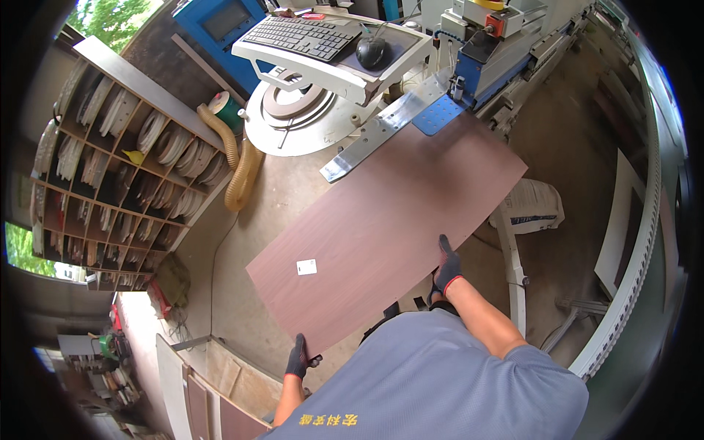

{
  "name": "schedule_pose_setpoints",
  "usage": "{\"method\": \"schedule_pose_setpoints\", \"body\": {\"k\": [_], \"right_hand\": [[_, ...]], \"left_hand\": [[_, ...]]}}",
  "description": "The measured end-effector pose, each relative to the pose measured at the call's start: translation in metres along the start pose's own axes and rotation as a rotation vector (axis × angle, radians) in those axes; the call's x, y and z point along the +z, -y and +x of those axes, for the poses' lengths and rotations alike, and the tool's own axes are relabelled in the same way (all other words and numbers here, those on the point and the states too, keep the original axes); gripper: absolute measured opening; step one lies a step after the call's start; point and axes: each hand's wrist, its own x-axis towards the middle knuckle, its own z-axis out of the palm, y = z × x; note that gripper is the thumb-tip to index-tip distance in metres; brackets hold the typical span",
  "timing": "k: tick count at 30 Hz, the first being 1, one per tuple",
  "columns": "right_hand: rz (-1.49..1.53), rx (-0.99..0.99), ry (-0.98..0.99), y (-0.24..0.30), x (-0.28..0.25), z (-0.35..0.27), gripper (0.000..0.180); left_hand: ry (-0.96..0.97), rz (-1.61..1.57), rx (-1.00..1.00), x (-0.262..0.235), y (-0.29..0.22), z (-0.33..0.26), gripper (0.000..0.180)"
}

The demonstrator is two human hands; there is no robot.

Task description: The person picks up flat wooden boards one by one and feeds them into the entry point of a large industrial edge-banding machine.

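A large reddish-brown wood-grain panel lies slantwise across the middle of the view, with a small white label stuck near its left end. Gloved in dark grey, my left hand grips the panel's near left corner, thumb on top. Farther along the near edge, my right hand clasps the board with its thumb on the face; its other fingers are hidden beneath. At its far side the panel meets a metal guide bar and a blue perforated plate on a machine.
A keyboard and a mouse rest on a shelf above a round white reel plate. Shelves of coiled edging strips stand left. A yellow hose hangs near them. A wooden bin sits lower left; a white sack lies right.
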Motion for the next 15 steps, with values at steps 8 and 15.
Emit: {"method": "schedule_pose_setpoints", "body": {"k": [8,15], "right_hand": [[0.006,-0.086,0.032,0.065,0.001,0.029,0.055],[-0.004,-0.126,-0.018,0.115,-0.017,0.076,0.058]], "left_hand": [[-0.105,0.153,-0.015,0.092,-0.045,-0.017,0.072],[-0.014,0.148,-0.015,0.148,-0.064,-0.010,0.070]]}}
